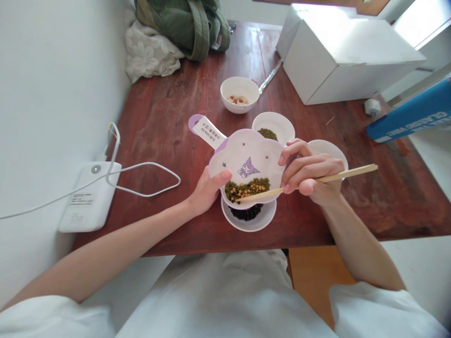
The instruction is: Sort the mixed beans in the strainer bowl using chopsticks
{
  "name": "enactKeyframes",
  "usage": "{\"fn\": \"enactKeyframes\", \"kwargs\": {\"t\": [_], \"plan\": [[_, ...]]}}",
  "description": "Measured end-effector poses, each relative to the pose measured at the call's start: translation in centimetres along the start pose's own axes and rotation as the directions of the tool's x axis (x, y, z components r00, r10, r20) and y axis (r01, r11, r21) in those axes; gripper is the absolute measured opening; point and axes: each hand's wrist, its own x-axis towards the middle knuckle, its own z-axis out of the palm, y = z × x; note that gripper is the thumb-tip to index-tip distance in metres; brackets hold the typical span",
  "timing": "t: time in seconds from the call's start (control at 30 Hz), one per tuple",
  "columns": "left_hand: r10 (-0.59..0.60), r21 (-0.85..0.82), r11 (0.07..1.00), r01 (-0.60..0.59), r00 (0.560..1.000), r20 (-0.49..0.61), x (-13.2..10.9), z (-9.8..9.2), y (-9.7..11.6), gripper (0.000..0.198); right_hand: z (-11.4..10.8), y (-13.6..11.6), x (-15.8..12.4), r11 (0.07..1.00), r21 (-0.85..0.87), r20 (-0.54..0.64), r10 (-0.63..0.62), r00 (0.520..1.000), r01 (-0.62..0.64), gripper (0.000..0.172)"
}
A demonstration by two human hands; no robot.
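My left hand [207, 188] grips the near-left rim of a purple-edged cartoon plate [246, 157], tilted toward me above a small white bowl of black beans [248, 217]. Mixed green and yellow beans [246, 188] lie heaped at the plate's low edge. My right hand [310, 172] pinches the plate's right rim and also holds wooden chopsticks [348, 173], whose tips lie across the bean heap. A white bowl of green beans [273, 126] stands just behind the plate. Another white bowl [333, 151] is partly hidden behind my right hand.
A white bowl [239, 94] with pale and reddish bits stands further back on the red-brown wooden table [169, 122]. White cardboard box [338, 51] at back right, green bag [186, 23] on floral cloth at back left. A white device [89, 197] with cable sits at the left edge.
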Motion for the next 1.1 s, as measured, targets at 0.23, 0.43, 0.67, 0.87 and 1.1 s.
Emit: {"fn": "enactKeyframes", "kwargs": {"t": [0.23, 0.43, 0.67, 0.87, 1.1], "plan": [[-0.004, 0.012, 1.0, 0.004, 1.0, -0.01, -0.04, -0.08, -0.11, 0.081, 0.23, 0.01, -0.26, 0.999, -0.011, -0.019, -0.037, 0.999, 0.037, 0.049], [0.007, 0.006, 1.0, -0.007, 1.0, -0.009, 0.11, -0.08, -0.12, 0.082, 0.47, -0.07, -0.51, 1.0, -0.011, -0.029, -0.004, 1.0, 0.004, 0.049], [0.01, -0.008, 1.0, -0.01, 1.0, -0.011, 0.06, 0.06, -0.13, 0.086, 0.74, -0.08, -0.61, 0.999, -0.045, -0.042, 0.0, 0.999, -0.002, 0.046], [0.003, -0.005, 1.0, -0.003, 1.0, -0.005, -0.05, 0.02, -0.12, 0.082, 0.84, 0.09, -0.51, 0.999, -0.039, -0.047, -0.024, 0.999, 0.022, 0.041], [0.001, -0.003, 1.0, -0.001, 1.0, -0.02, -0.01, 0.48, 0.33, 0.087, 0.83, 0.2, -0.54, 1.0, -0.026, -0.041, -0.005, 0.999, 0.004, 0.049]]}}
